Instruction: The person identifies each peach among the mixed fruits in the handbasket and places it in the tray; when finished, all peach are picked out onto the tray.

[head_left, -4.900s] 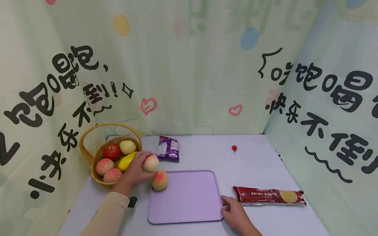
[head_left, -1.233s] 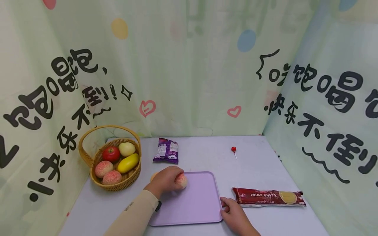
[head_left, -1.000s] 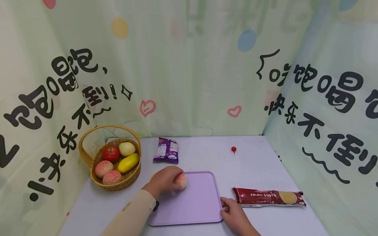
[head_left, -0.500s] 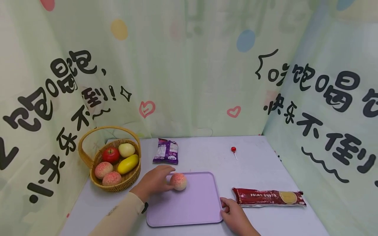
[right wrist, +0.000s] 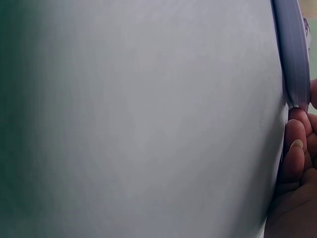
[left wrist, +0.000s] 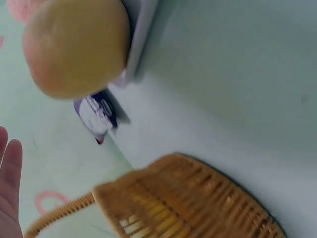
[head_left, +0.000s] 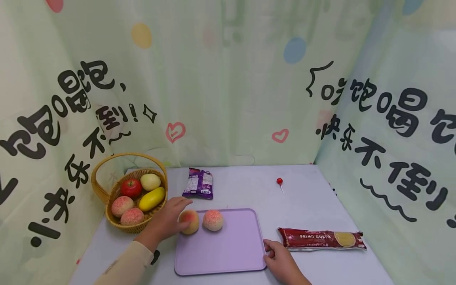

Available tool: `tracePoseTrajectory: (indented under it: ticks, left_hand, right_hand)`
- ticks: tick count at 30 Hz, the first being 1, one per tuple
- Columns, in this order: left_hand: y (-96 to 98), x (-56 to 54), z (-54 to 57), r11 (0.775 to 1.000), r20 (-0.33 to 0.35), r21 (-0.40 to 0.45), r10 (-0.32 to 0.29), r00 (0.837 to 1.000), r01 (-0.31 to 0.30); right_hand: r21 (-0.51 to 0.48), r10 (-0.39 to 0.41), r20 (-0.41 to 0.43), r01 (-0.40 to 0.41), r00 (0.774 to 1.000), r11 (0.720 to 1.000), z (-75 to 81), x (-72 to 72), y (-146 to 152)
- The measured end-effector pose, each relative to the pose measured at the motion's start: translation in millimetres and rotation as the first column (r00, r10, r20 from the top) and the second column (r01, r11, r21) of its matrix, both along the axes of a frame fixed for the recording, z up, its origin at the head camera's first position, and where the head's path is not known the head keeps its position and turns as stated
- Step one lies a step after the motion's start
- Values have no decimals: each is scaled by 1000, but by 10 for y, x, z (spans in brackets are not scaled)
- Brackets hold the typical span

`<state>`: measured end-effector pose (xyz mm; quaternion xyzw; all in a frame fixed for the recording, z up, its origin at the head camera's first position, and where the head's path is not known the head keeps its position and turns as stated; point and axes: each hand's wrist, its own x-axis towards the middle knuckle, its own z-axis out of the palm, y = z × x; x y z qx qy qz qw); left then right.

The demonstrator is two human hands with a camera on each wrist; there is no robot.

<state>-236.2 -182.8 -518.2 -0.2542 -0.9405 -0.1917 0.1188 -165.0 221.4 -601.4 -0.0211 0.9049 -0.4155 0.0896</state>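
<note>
My left hand (head_left: pixel 165 221) holds nothing, its fingers loosely spread between the wicker basket (head_left: pixel 156 215) and the tray. Just right of it, a yellow-orange peach (head_left: pixel 189 221) sits in the tray's far left corner. In the left wrist view that peach (left wrist: pixel 79 47) is large and apart from the hand (left wrist: pixel 9 191). Beside it on the lilac tray (head_left: pixel 221 253) lies a pink speckled peach (head_left: pixel 213 220). My right hand (head_left: pixel 281 259) pinches the tray's near right edge. The right wrist view shows fingers (right wrist: pixel 295 131) under the rim (right wrist: pixel 293 54) and part of the thumb beyond it.
In the basket are a red apple (head_left: pixel 131 188), a pale yellow-green fruit (head_left: pixel 150 182), a yellow mango-like fruit (head_left: pixel 152 199) and two pink peaches (head_left: pixel 132 217). A purple snack bag (head_left: pixel 198 184), a red lollipop (head_left: pixel 279 181) and a red spaghetti packet (head_left: pixel 320 239) lie around the tray.
My left hand has carried the pink peach from beside the basket onto the tray, let go, and drawn back left, uncovering the yellow-orange peach. The right hand keeps its place at the tray.
</note>
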Motion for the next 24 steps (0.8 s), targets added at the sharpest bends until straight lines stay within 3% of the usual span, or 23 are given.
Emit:
tracePoseTrajectory:
  ticks: [6, 13, 19, 24]
  left_hand:
    - [-198, -10, -10, 999, -90, 8, 40, 995, -39]
    - [-371, -6, 19, 993, -94, 0, 119, 988, -119]
    - [-481, 16, 39, 990, -143, 20, 143, 979, -142]
    - [-613, 15, 30, 976, -130, 40, 218, 967, -214]
  right_hand:
    - [-5, -6, 9, 6, 1000, 1000, -14, -2, -6]
    - [6, -8, 20, 7, 1000, 1000, 5, -1, -12]
    - [18, -14, 18, 14, 1000, 1000, 21, 3, -27]
    - [24, -16, 6, 16, 1000, 1000, 31, 9, -25]
